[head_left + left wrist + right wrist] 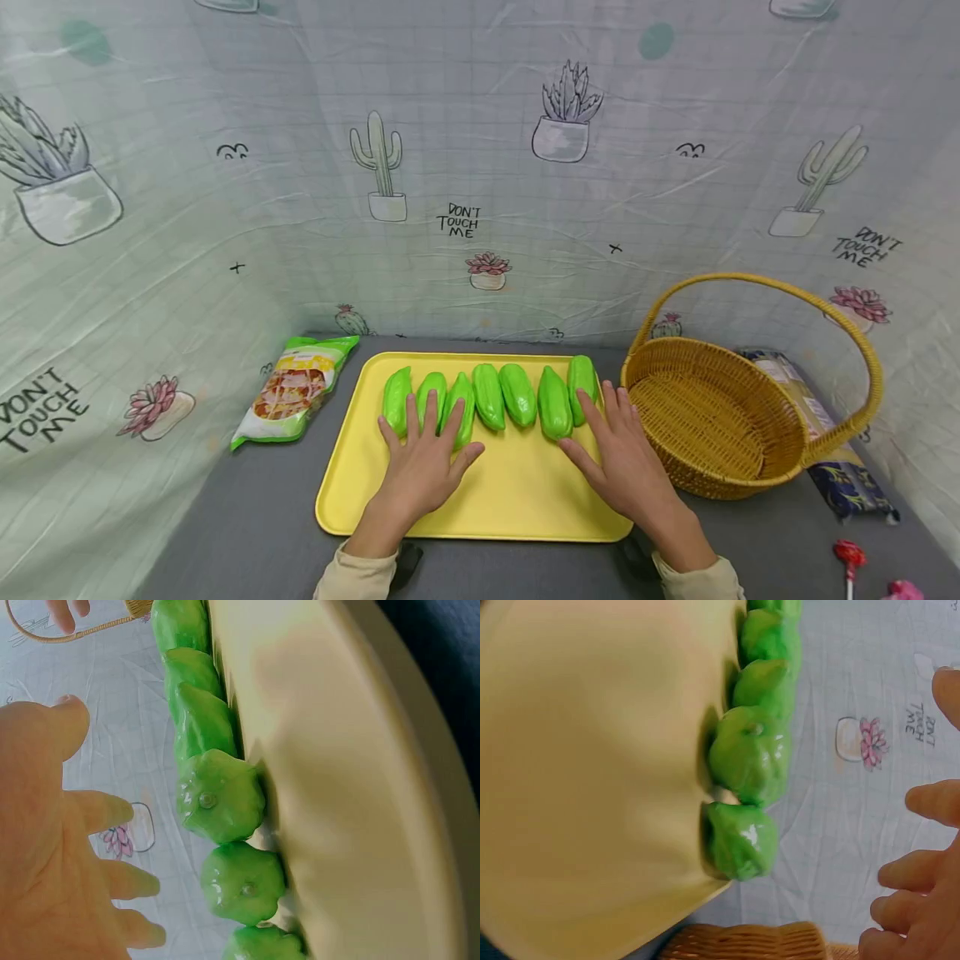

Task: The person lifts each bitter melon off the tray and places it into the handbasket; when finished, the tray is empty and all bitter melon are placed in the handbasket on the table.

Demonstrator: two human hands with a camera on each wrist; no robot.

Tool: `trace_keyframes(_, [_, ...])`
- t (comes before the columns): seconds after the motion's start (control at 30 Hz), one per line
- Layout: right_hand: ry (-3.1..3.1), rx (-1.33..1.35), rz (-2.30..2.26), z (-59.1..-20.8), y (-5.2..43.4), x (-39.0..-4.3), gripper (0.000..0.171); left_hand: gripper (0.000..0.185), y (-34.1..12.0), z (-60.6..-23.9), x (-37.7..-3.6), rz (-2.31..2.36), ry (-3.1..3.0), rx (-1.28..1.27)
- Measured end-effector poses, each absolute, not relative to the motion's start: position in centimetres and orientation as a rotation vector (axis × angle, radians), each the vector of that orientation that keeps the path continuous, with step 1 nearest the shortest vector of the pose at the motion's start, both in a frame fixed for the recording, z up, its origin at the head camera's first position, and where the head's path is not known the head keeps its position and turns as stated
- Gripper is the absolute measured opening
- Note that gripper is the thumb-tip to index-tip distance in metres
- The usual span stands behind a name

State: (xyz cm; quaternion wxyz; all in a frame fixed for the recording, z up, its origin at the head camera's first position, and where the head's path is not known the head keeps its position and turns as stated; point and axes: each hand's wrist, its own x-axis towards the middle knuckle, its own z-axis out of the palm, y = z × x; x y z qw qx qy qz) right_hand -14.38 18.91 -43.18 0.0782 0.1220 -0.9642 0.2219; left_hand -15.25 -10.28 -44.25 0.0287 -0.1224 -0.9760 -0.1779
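Lying in a row across the far half of a yellow tray [517,500], seven green fruits [489,395] are seen side by side, most of them touching their neighbours. The tray is set on a grey table [247,533] in front of a cloth backdrop printed with cacti. The left hand [422,467] is spread flat over the tray, palm down, its straight fingers laid over the near ends of the three leftmost fruits; nothing is gripped. From the left wrist view the fingers [112,881] are shown extended and apart, with the row of fruits [221,796] just beyond them. The right hand [626,467] is likewise held open and flat at the right end of the tray, fingers apart, the forefinger reaching to the rightmost fruit [581,382]; whether it is actually touched cannot be told. Nothing is held by this hand either. A woven basket [720,417] with a tall hoop handle is placed just right of the tray, near the right hand. A green snack bag [294,390] is laid to the left of the tray, a dark packet [855,479] behind and beside the basket, and a red lollipop [850,557] near the table's right corner.
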Motion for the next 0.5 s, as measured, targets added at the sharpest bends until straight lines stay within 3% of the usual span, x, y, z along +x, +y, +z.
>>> trace_keyframes(0.5, [-2.843,0.301,0.759,-41.5,19.0,-16.1,0.084,0.086,-12.2,-43.3,-15.1,-0.61,-2.987,-0.235])
